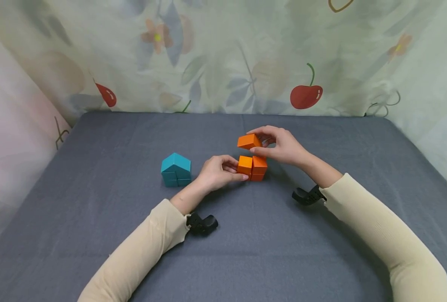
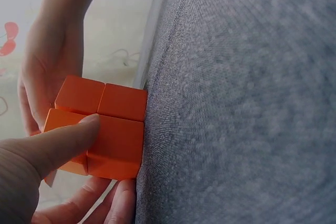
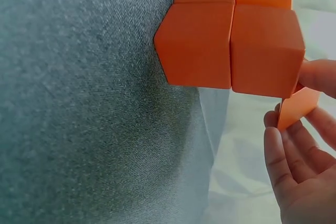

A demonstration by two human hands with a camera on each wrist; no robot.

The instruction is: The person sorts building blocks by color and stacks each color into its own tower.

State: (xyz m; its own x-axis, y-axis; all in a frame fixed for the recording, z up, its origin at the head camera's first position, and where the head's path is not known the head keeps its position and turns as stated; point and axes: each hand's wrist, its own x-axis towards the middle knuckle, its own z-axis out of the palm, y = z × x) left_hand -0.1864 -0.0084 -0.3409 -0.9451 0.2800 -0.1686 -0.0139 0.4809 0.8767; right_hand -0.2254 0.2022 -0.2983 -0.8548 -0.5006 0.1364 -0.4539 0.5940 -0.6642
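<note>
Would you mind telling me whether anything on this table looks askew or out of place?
Only the loose orange block: the right hand holds it tilted above the orange stack, not seated. The left hand steadies that stack. The teal block house stands neat.

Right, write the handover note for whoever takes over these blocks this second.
Left hand: fingertips press the side of the orange stack, steadying it on the grey cloth.
Right hand: pinches a loose orange block, held tilted just above the stack, not yet seated.
Done: the teal house stands finished to the left, roof on. The orange base is squared up.
Left: probably set the held block on the orange stack, matching the teal one, then let go with both hands.
</note>
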